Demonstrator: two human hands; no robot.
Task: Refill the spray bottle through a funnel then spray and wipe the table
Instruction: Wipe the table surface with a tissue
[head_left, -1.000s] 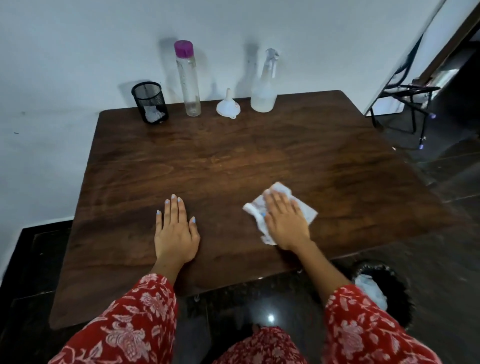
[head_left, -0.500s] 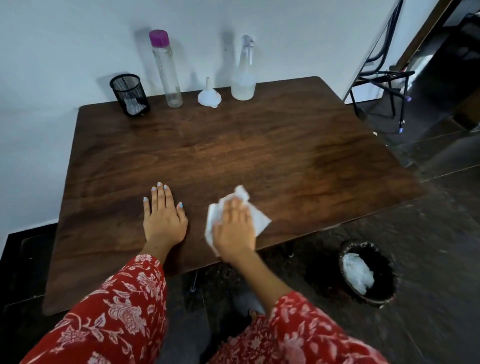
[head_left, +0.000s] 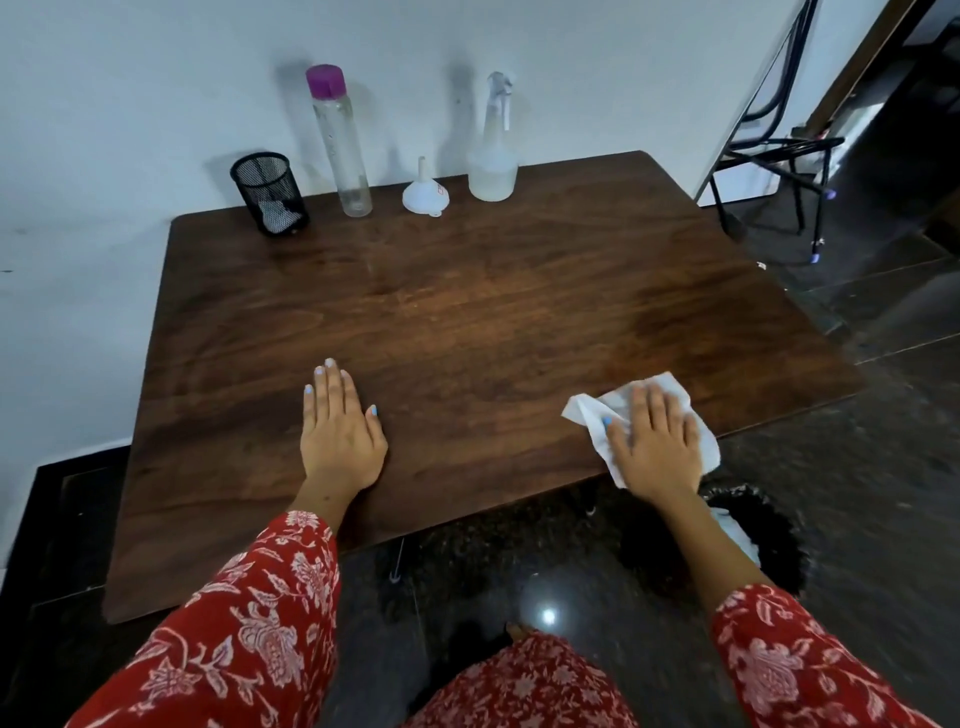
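Observation:
My right hand (head_left: 657, 441) presses flat on a white tissue (head_left: 592, 415) at the near right edge of the dark wooden table (head_left: 467, 312). Fingers together, my left hand (head_left: 340, 431) rests palm down on the table near its front edge and holds nothing. Against the wall at the far edge stand a clear spray bottle (head_left: 493, 150), partly filled, a white funnel (head_left: 425, 191) turned upside down, and a tall clear bottle (head_left: 340, 140) with a purple cap.
A black mesh cup (head_left: 269, 193) with a white wad inside stands at the table's far left. A black bin (head_left: 753, 530) with white paper sits on the dark floor below my right hand. A black metal chair frame (head_left: 779, 156) is at the far right.
My right hand slid the tissue left toward my left hand, then back right to the table's near right edge. My left hand stayed planted.

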